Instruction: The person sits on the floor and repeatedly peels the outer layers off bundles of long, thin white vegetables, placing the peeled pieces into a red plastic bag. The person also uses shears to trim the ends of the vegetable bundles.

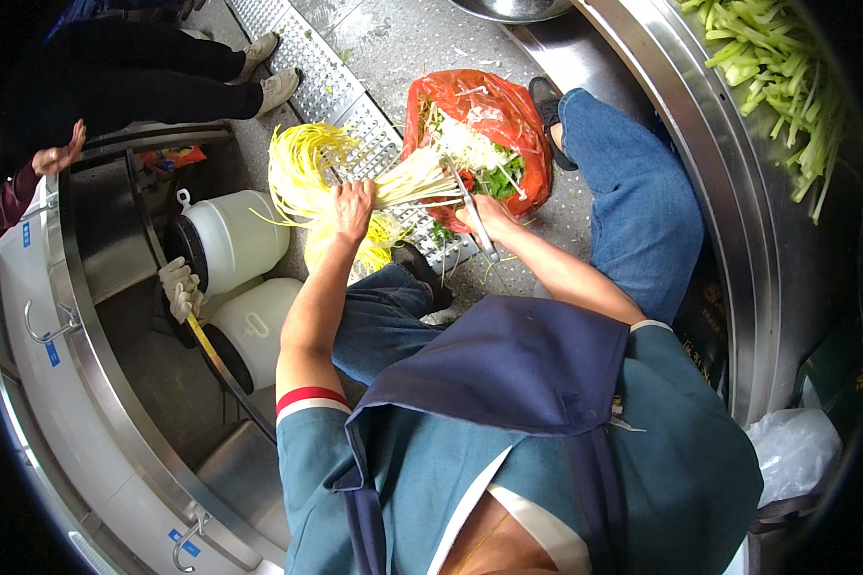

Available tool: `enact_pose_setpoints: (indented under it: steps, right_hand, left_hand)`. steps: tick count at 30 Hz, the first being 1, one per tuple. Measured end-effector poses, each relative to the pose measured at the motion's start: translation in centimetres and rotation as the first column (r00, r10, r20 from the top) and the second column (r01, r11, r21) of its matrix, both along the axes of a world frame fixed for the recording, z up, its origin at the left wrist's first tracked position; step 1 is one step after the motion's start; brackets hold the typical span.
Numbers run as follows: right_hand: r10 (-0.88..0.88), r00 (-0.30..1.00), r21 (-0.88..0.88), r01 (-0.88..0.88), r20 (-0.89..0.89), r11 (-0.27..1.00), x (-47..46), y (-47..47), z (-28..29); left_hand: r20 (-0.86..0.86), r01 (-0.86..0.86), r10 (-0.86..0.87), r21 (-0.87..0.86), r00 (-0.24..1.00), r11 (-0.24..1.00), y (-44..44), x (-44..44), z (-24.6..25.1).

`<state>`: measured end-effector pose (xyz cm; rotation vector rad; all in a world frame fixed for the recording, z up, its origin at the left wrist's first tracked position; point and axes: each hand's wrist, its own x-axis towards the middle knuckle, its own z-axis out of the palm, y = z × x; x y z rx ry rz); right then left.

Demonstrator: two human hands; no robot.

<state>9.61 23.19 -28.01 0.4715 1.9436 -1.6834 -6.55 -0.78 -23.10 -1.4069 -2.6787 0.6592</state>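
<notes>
My left hand point(354, 208) grips a bundle of yellow chives with pale stems point(413, 178), its yellow leaf ends curling over to the left. The stem ends point right, over a red plastic bag point(539, 136) that holds pale cut pieces and green leaves. My right hand point(490, 215) holds a metal cutting tool point(478, 215), seemingly a knife or scissors, against the stem ends. Part of the tool is hidden by the fingers. Below my left hand, more yellow chives point(374, 251) lie low beside my foot.
A perforated metal drain cover point(331, 79) crosses the floor. White plastic barrels point(237, 237) stand left, near white gloves point(180, 287) on a rail. Another person point(61, 151) is at upper left. Cut green stalks point(784, 79) lie on the steel counter at right; a metal bowl point(514, 8) is at top.
</notes>
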Motion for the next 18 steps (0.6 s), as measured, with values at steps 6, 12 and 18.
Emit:
enact_pose_setpoints:
  steps: [6, 12, 18]
  right_hand:
    - [0.201, 0.979, -0.061, -0.202, -0.031, 0.977, -0.4, 0.5, 0.1]
    - [0.169, 0.984, -0.032, -0.171, -0.052, 0.985, -2.1, -2.7, -10.0]
    - [0.071, 0.993, -0.01, -0.071, 0.095, 0.997, -2.0, 1.5, 1.9]
  left_hand:
    - [0.01, 0.033, -0.033, 0.017, 0.999, 0.999, -0.8, 0.2, 0.9]
    - [0.053, 0.136, -0.138, 0.034, 0.989, 0.99, 1.1, 0.0, 2.1]
    - [0.123, 0.099, -0.098, 0.004, 0.988, 0.995, 0.9, 0.6, 0.8]
